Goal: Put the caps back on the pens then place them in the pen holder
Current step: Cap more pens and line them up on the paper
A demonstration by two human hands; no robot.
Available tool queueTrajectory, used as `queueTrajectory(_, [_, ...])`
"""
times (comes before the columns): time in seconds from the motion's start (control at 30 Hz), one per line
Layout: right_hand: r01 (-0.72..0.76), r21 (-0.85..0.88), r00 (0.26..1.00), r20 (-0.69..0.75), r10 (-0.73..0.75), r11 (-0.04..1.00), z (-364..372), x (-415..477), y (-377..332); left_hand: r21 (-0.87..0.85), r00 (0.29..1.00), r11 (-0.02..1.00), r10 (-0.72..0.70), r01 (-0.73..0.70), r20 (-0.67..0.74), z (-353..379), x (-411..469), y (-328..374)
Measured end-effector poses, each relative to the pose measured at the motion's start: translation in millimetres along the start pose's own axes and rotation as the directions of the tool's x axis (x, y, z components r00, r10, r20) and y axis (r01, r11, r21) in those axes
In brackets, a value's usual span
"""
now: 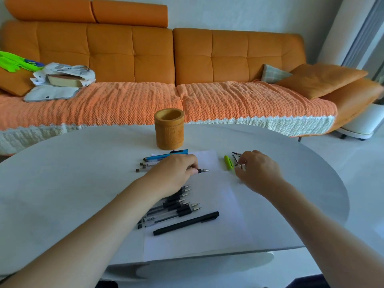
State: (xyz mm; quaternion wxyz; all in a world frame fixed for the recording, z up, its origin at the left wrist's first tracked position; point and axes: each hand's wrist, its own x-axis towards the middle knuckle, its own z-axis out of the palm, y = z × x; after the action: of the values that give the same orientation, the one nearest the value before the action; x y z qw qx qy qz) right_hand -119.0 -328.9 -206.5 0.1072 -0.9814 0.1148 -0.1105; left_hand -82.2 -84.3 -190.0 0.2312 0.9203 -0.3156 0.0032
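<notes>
**A:** Pens (172, 206), where are they lying?

**B:** Most are lying uncapped in a row on the white sheet of paper (220, 204), tips pointing right, partly under the left forearm. A black capped pen (186, 223) is lying just nearer than the row, and a blue pen (166, 155) is lying at the sheet's far edge.

**A:** What is the left hand (176, 169) doing?

**B:** It is pinching one uncapped pen (202, 170) low over the paper, the tip sticking out to the right.

**A:** Is the right hand (257, 169) gripping anything?

**B:** I cannot tell. Its fingers are curling down over a few small caps (236, 153) on the table (62, 183), just right of a green cap (228, 162).

**A:** And the pen holder (169, 128)?

**B:** It is standing upright beyond the paper, near the table's far edge, well apart from both hands.
</notes>
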Motion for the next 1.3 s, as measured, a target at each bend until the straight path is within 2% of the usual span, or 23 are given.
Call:
queueTrajectory(0.1, [-0.075, -0.049, 0.995, 0.061, 0.078, 0.996, -4, -7, 10, -0.025, 0.999, 0.999, -0.019, 0.020, 0.030, 7, 0, 9])
queueTrajectory(0.2, [-0.124, 0.003, 0.988, 0.090, 0.124, 0.992, -6, -12, 14, -0.031, 0.999, 0.999, -0.014, 0.015, 0.037, 12, -2, 16])
queueTrajectory(0.5, [-0.120, 0.060, 0.989, 0.093, 0.114, 0.991, -15, -16, 13, -0.044, 0.999, 0.999, -0.016, 0.018, 0.043, 11, -8, 17])
queueTrajectory(0.57, [-0.094, 0.112, 0.994, 0.064, 0.088, 0.989, -17, -19, 6, -0.065, 1.000, 0.998, -0.021, 0.022, 0.012, 8, -10, 16])
queueTrajectory(0.63, [-0.051, 0.258, 0.997, 0.067, 0.035, 0.965, -19, -21, -2, -0.095, 0.999, 0.995, -0.029, 0.026, -0.028, 7, -12, 12])
queueTrajectory(0.73, [0.076, 0.430, 0.989, 0.083, -0.123, 0.899, -15, -22, -15, -0.111, 0.996, 0.993, -0.045, 0.037, -0.077, 6, -15, 3])
queueTrajectory(0.9, [0.218, 0.402, 0.965, 0.050, -0.259, 0.890, -2, -16, -35, -0.082, 0.988, 0.995, -0.075, 0.065, -0.132, -1, -17, -12])
queueTrajectory(1.07, [0.167, 0.550, 0.971, 0.053, -0.233, 0.819, 3, -7, -55, -0.097, 0.980, 0.992, -0.094, 0.078, -0.175, -10, -17, -27])
queueTrajectory(1.3, [0.223, 0.543, 0.949, 0.068, -0.307, 0.810, 11, -1, -72, -0.073, 0.979, 0.994, -0.088, 0.076, -0.186, -17, -21, -44])
